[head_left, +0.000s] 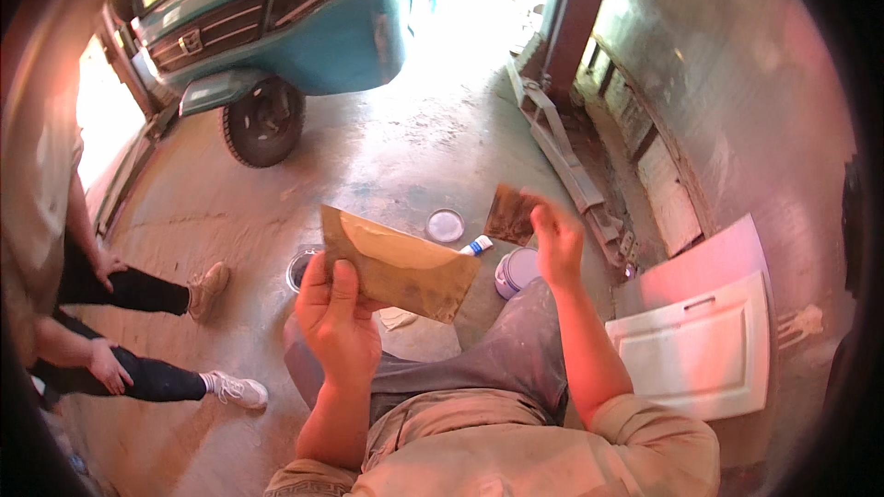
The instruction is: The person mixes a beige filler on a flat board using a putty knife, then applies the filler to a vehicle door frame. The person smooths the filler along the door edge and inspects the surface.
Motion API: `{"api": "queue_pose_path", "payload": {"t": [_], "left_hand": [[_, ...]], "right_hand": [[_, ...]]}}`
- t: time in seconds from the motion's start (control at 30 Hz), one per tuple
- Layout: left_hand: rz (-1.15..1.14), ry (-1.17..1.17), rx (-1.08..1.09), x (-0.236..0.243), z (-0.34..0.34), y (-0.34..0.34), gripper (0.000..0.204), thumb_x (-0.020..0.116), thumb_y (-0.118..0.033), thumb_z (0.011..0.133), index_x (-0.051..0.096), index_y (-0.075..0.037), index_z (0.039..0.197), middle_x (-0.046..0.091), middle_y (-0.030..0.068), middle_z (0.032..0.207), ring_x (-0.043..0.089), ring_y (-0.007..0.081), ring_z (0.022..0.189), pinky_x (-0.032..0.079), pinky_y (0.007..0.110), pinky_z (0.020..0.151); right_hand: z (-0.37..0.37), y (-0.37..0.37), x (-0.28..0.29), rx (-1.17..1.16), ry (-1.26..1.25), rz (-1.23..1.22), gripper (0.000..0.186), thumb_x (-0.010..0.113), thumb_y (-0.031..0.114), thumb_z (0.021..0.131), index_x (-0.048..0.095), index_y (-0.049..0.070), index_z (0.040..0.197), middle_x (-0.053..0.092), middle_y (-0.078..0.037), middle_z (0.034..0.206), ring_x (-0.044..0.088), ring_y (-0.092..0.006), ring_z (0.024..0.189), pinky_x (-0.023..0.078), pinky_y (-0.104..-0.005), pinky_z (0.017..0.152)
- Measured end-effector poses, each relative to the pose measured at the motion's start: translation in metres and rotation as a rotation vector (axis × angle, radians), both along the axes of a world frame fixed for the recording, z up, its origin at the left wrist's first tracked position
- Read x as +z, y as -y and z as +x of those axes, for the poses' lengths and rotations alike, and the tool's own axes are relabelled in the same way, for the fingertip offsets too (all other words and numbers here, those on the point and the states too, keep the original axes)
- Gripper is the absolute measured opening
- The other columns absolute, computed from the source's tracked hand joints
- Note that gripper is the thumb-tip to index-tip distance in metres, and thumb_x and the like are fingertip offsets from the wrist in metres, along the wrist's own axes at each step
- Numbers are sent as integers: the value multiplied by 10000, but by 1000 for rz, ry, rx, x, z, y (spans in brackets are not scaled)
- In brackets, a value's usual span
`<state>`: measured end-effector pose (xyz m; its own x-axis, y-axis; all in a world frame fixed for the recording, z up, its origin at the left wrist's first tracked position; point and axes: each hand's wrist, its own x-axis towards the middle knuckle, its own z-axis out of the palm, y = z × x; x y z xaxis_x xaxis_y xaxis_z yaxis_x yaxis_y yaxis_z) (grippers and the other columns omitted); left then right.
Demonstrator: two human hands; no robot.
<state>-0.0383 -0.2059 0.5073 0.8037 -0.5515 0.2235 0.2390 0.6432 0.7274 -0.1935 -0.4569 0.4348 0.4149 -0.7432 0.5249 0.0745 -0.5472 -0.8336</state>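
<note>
My left hand (343, 308) grips a flat rectangular board (414, 276) with a streak of tan paste along its top face, held above my lap. To its right, my right hand (557, 244) has its fingers closed on a small dark brown flat spreader (505, 216), raised apart from the board. On the floor beyond them are a round lid (445, 224), a white-and-blue tube (477, 245) and a pale can (511, 276). An open round tin (301, 270) is partly hidden behind my left hand.
A teal three-wheeled vehicle (341, 55) stands ahead on the left. A co-worker in dark trousers (138, 375) bends at my left. A white panel door (691, 350) leans by the wall on my right. A metal rail (557, 138) runs along the floor at the right.
</note>
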Motion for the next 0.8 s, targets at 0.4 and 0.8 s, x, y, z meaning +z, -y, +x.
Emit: {"api": "queue_pose_path", "payload": {"t": [0.4,0.8], "left_hand": [[309,-98,-746,-34,-41,27,224,586,-216,1042,615,-6,1115,676,38,975,653,105,813,549,262,703],[403,135,-591,-27,-37,23,292,614,-225,1032,643,58,1103,667,43,905,642,105,752,556,250,621]], "right_hand": [[85,-18,48,1330,1011,1043,193,586,233,1002,609,82,1120,515,17,721,461,-134,723,401,-292,787],[92,-69,9,1086,620,902,424,569,423,1013,569,-1,1018,528,-19,657,473,-163,679,403,-310,746]]}}
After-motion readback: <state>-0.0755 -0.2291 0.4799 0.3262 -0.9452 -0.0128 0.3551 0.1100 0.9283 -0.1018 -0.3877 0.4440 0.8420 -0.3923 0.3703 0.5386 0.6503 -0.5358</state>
